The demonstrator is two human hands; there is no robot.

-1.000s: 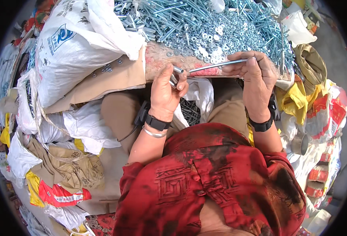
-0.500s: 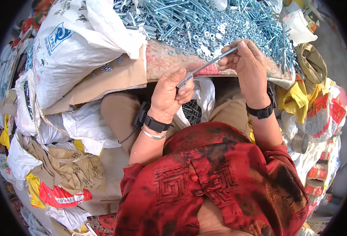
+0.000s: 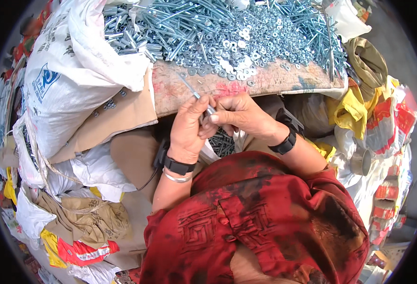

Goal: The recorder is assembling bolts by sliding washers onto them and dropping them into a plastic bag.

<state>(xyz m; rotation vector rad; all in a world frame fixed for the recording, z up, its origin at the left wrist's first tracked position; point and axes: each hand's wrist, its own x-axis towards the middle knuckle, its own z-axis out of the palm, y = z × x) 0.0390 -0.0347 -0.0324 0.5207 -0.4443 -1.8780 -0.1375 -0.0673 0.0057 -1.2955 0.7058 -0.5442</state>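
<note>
A long, thin silvery bolt (image 3: 195, 93) with a thicker sleeve toward its near end slants up and to the left in front of me. My left hand (image 3: 184, 128) is closed around it, thumb and fingers pinching it just above the sleeve. My right hand (image 3: 246, 115) is closed at the near end, its thumb and fingertips pressed against the sleeve and touching the left fingers. What else the right fingers hold, if anything, is hidden. Beyond both hands, a heap of washers (image 3: 237, 45) and nuts lies on a stained board (image 3: 274, 78).
Long bolts (image 3: 184, 19) and metal sleeves (image 3: 130, 40) are piled at the back. A white woven sack (image 3: 85, 80) on cardboard (image 3: 123, 106) stands at the left. Between my knees sits a bag of dark metal pieces (image 3: 222, 142). Yellow and red sacking (image 3: 383, 109) hangs at the right.
My right hand has left the bolt's far tip and come down and left to its near end beside my left hand. The bolt now leans up-left instead of up-right.
</note>
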